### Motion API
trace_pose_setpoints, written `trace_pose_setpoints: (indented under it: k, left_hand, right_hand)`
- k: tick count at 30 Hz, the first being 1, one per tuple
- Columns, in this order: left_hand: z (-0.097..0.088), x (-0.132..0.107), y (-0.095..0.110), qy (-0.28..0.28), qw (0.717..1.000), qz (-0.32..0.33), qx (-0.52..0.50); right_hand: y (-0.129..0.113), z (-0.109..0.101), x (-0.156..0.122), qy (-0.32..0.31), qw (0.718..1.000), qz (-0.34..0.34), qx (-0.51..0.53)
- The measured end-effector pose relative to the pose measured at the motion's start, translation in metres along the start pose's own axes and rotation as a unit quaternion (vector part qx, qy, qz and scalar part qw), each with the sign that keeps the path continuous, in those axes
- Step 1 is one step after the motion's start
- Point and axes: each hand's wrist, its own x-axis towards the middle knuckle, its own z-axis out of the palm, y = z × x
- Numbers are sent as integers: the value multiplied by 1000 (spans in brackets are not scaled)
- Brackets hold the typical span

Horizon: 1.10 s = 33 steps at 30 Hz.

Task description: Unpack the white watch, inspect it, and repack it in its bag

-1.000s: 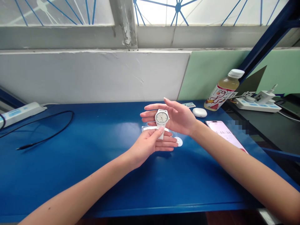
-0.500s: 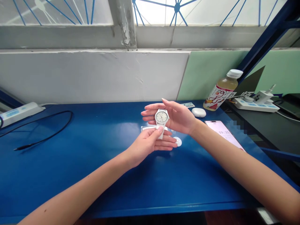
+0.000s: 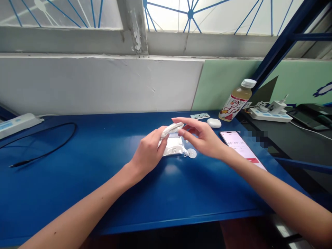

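A white wristwatch (image 3: 171,129) is raised above the desk, turned edge-on so that its dial is hidden. My left hand (image 3: 149,148) grips it by the strap side, thumb below and fingers behind. At the other end, my right hand (image 3: 201,136) has its index finger over the top and its thumb against the lower edge, pinching the watch lightly. Beneath both hands lies a clear pouch (image 3: 174,145) with something white in it. A round white tag (image 3: 192,153) hangs from the pouch's right corner onto the blue desk (image 3: 145,204).
Right of my hands are a white earbud case (image 3: 214,123), a small printed card (image 3: 200,116), a phone (image 3: 241,147) and a drink bottle (image 3: 234,102). A power strip (image 3: 269,115) stands farther right. To the left lie a black cable (image 3: 54,148) and another power strip (image 3: 19,125).
The watch has tipped from dial-facing to edge-on. My right hand has turned from open behind it to pinching its end. My left hand has shifted left and up, uncovering the pouch.
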Motion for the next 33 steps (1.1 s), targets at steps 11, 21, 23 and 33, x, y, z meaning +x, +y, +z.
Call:
trace_pose_setpoints:
  k: [11,21,23,33]
  left_hand:
    - [8,0,-13,-131,971,123,161]
    - [2,4,-27,-253,953,39,161]
    - [2,5,-27,-246,958,30,147]
    - [1,4,-25,-237,964,22,117]
  right_hand:
    - [29,-23,-29,15,983,-121,-135]
    - [46,-50,-28,-12,971,-105,-213]
    - [48,-53,-28,-37,971,-93,-218]
    - [52,-29,-30,-19,993,-29,-110]
